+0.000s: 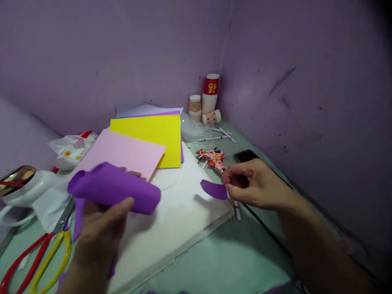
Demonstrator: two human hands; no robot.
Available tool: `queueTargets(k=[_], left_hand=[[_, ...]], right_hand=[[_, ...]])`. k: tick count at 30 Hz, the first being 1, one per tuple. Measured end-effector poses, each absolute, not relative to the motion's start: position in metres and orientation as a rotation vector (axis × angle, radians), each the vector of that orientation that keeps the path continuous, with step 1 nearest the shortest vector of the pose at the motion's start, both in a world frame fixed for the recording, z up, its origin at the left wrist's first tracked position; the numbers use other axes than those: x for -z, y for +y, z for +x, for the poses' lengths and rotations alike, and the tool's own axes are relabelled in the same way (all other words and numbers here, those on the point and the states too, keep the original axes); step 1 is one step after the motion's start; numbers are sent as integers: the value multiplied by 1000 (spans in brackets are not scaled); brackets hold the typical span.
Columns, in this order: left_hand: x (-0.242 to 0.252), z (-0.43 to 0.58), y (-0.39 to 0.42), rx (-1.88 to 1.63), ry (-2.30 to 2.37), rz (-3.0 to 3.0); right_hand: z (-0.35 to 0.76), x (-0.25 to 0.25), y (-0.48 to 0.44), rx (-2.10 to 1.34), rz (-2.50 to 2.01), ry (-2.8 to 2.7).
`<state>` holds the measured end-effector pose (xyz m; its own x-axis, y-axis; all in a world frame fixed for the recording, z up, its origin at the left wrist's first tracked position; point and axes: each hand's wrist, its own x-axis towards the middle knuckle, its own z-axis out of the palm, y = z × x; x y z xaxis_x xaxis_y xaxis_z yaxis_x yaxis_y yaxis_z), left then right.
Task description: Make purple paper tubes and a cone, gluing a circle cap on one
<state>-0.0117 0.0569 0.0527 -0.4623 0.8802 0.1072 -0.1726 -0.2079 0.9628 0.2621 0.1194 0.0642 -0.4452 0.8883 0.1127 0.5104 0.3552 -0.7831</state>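
My left hand (pixel 102 226) grips a curled piece of purple paper (pixel 114 190), thumb on its near face and some fingertips showing behind its upper edge. A small curved strip of purple paper (pixel 214 190) is pinched between the thumb and fingers of my right hand (pixel 249 183). Both pieces are held above a white board (pixel 180 218). More purple paper lies partly hidden beneath my left forearm. Scissors (pixel 58 241) with one red and one yellow handle rest at the left, their blades partly covered.
Pink paper (pixel 122 151) and yellow paper (pixel 150 136) lie stacked on the board. Behind my right hand are a floral-patterned item (pixel 212 158) and a phone (pixel 246 155). Paper cups (pixel 209 100) and markers (pixel 227 134) occupy the back corner. A white pitcher (pixel 33 190) stands left.
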Motion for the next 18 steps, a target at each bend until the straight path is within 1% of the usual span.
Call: queueTargets(k=[3,5,8,10,13,15,18], left_hand=[[-33,-3,58,-1616,1248,896],[-28,-2,58,-1600,1269,913],[-32,-4,58,-1665,1274,918],[-38,-6,57,-1715,1287,897],[-48,-7,52,-1813,1327,875],[-52,-8,50,-1872,1341,883],[-54,-8,45,-1900,1299,919]], right_hand=[[268,-63,118,-791,-1235,-1874],[271,-67,117,-595,-1247,-1683],[270,-77,117,-235,-1174,-1505],[262,-79,115,-5,-1071,-1617],[240,-61,107,283,-804,-2080],[223,-36,97,319,-530,-2309],[204,3,82,249,-342,-2440]])
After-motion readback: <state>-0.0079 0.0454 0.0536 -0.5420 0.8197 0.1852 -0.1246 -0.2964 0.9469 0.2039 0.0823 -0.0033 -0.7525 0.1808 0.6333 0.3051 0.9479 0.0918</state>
